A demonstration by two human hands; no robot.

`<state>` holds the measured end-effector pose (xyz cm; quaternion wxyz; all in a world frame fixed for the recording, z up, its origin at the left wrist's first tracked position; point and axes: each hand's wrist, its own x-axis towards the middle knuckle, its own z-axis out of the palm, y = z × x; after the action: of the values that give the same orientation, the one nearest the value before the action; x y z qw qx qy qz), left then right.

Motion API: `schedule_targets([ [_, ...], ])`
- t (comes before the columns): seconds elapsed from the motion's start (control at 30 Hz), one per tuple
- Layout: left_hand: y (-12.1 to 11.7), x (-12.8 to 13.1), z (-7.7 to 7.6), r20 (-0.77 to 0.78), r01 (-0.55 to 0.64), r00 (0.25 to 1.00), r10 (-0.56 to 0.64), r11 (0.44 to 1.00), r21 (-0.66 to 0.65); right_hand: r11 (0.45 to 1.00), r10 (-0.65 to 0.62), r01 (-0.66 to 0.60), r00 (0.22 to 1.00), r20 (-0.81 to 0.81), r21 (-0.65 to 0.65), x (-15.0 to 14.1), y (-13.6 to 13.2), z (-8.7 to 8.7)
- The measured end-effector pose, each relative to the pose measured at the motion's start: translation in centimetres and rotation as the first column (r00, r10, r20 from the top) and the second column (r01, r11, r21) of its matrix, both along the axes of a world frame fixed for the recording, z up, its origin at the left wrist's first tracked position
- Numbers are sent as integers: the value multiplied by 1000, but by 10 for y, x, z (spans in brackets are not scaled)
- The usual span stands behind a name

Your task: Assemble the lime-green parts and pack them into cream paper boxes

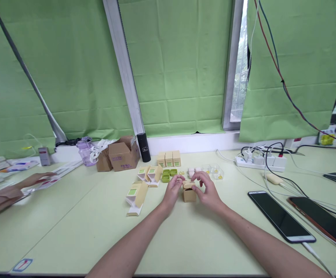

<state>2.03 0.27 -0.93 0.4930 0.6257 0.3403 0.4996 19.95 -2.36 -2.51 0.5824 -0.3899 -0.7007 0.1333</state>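
A small brown cardboard box (189, 195) stands upright on the table in front of me, with its lid flap at the top. My left hand (173, 190) curls round its left side, fingertips at the top edge. On the opposite side, my right hand (207, 189) grips the box near the flap with thumb and fingers. Just behind are several green square trays (165, 176) and small white pieces (194, 170). Opened cream cartons with green labels (137, 195) lie left of my hands. A row of closed cream boxes (168, 158) stands further back.
Clear plastic cups (215, 171) sit behind my right hand. A larger cardboard box (123, 155) and a black bottle (143, 147) stand at the back. Phones (280, 216), cables and a power strip (260, 162) occupy the right. Another person's hand (34, 180) reaches in at left.
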Motion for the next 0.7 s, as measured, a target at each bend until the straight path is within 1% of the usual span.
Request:
schedule_targets([
  [0.23,-1,0,-2,-58,27,998,-26,999,22,1000,12,-12,999,46,-15,-1,-2,1],
  [0.43,1,0,-5,-95,25,995,-17,995,92,999,15,-13,998,61,-35,-1,-2,0],
  [0.6,0,0,-5,-128,21,992,-8,995,101,999,25,-23,997,79,-29,-1,-4,0],
  [0.7,1,-1,-6,-143,19,990,-2,993,113,999,29,-27,998,62,-39,-2,-4,1],
])
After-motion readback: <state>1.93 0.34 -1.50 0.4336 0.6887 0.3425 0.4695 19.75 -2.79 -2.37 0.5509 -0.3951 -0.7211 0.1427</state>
